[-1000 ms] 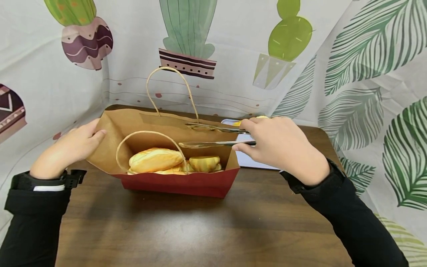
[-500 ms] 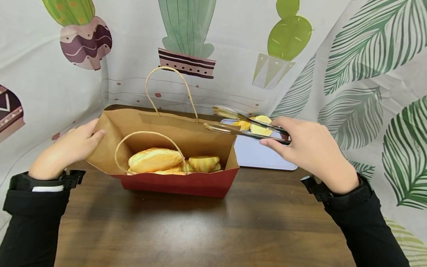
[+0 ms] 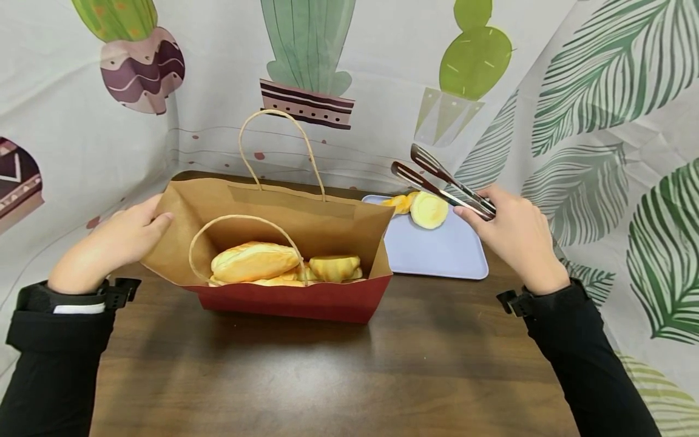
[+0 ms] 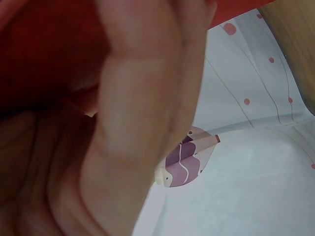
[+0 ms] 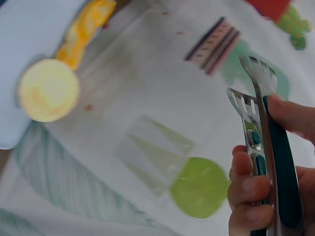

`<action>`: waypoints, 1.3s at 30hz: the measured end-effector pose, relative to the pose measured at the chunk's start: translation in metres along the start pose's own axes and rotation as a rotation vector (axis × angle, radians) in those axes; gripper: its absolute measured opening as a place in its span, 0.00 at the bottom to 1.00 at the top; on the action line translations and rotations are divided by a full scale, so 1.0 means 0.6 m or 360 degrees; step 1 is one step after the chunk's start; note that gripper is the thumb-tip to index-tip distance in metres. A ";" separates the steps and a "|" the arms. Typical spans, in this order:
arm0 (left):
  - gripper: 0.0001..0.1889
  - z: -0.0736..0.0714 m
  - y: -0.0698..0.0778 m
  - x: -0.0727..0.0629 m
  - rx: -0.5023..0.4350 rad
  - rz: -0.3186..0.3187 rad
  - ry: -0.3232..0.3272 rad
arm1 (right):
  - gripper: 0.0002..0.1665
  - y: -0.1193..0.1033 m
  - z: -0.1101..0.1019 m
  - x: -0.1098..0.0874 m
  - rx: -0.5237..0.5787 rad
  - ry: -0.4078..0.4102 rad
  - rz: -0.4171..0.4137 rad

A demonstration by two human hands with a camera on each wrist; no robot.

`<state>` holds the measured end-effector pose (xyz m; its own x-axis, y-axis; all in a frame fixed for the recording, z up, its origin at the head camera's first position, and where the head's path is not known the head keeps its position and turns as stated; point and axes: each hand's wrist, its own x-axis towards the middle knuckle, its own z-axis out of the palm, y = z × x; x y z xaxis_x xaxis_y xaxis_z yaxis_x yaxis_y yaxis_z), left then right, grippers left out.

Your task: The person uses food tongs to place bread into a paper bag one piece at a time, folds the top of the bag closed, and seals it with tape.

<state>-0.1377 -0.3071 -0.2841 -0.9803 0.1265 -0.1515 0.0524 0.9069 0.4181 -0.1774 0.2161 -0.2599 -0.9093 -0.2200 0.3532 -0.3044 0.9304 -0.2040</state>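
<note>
A red paper bag (image 3: pixel 289 301) with a brown inside stands with its mouth wide. My left hand (image 3: pixel 117 240) grips the bag's left edge, thumb on the inner side. In the left wrist view, fingers (image 4: pixel 133 108) lie against the red paper. Inside the bag are a long bread roll (image 3: pixel 255 262), a yellowish bread (image 3: pixel 334 267) and more bread partly hidden. My right hand (image 3: pixel 516 233) holds metal tongs (image 3: pixel 448 197) above the right end of a tray, arms apart, nothing between their tips. Dark green grips (image 5: pixel 284 172) show in the right wrist view.
The pale lavender tray (image 3: pixel 437 258) lies right of the bag, partly behind it. A round pale bun (image 3: pixel 428 210) and a twisted orange-yellow bread (image 3: pixel 401 203) sit at its back. Two cord handles (image 3: pixel 275 111) rise from the bag. A printed cloth (image 3: pixel 382 73) hangs behind the table (image 3: pixel 327 376).
My right hand has drawn the tongs out from over the bag to the right, and their tips now point up toward the cloth. The left hand and bag stay put.
</note>
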 end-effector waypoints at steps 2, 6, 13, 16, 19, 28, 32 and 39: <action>0.25 0.000 0.000 0.000 0.0003 -0.0002 0.0003 | 0.31 0.014 0.018 0.000 -0.0008 -0.0024 0.0054; 0.25 0.000 0.000 0.000 0.0006 -0.0004 0.0006 | 0.29 0.037 0.057 -0.004 -0.0076 -0.0067 0.0132; 0.25 0.000 0.000 -0.001 0.0002 0.0005 0.0017 | 0.26 0.064 0.128 -0.010 -0.0220 -0.0157 0.0228; 0.25 0.000 0.000 -0.001 -0.0001 0.0004 0.0012 | 0.26 0.074 0.155 -0.012 -0.0248 -0.0173 0.0250; 0.25 -0.001 0.000 -0.001 -0.0007 0.0000 0.0005 | 0.26 0.082 0.175 -0.014 -0.0264 -0.0179 0.0280; 0.24 0.000 -0.002 0.003 0.0000 -0.0002 0.0005 | 0.25 0.092 0.217 -0.019 -0.0314 -0.0220 0.0322; 0.25 0.000 -0.002 0.003 0.0005 -0.0005 0.0001 | 0.24 0.086 0.227 -0.016 -0.0377 -0.0295 0.0331; 0.24 -0.003 0.003 -0.001 0.0008 -0.0006 -0.0012 | 0.19 0.078 0.229 -0.009 -0.0448 -0.0313 0.0268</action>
<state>-0.1375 -0.3060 -0.2817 -0.9790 0.1259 -0.1602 0.0494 0.9095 0.4129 -0.2256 0.2207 -0.3968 -0.9854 -0.0839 0.1483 -0.0812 0.9964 0.0242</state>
